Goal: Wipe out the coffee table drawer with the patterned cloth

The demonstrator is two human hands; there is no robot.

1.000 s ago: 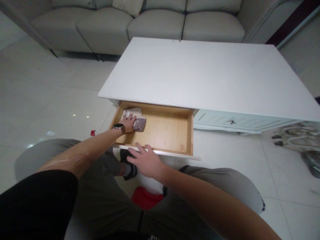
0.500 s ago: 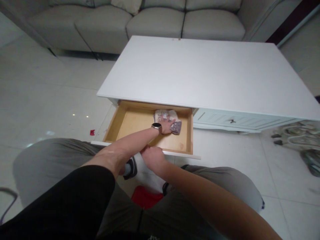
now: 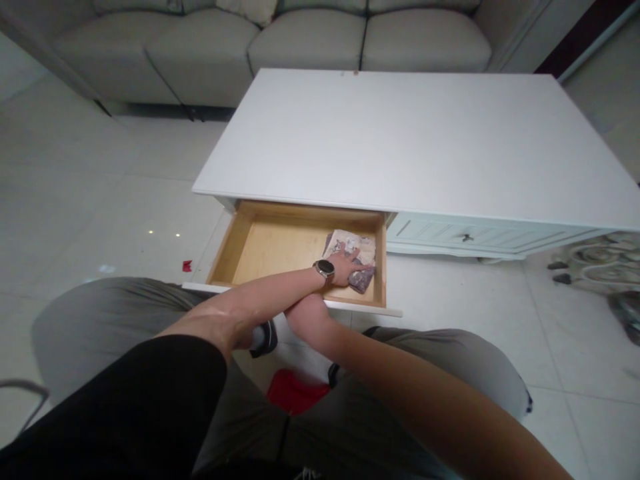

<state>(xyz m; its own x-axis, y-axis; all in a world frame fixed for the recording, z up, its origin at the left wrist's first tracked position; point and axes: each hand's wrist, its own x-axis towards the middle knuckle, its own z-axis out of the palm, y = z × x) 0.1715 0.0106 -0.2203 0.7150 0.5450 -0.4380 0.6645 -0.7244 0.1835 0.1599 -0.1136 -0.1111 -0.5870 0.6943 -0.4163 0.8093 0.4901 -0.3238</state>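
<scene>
My left hand (image 3: 343, 268), with a watch (image 3: 325, 268) on its wrist, lies flat on a folded cloth (image 3: 367, 249) with its fingers spread. The cloth is cream with a grey-purple patterned part and rests on the drawer floor, near the right side wall. The wooden drawer (image 3: 273, 240) is pulled out of the white coffee table (image 3: 400, 140). Below my left wrist, my right hand (image 3: 309, 316) is closed at the front panel of the drawer. My left forearm crosses over it, and its fingertips are hidden.
A second drawer front with a small knob (image 3: 467, 237) is shut on the right. Behind the table stands a grey sofa (image 3: 305, 43). A red object (image 3: 296, 392) lies on the floor between my feet, and a small red scrap (image 3: 187, 266) lies left of the drawer.
My left hand has slid the cloth right and nearer to me across the drawer floor. My right hand has stayed at the drawer's front.
</scene>
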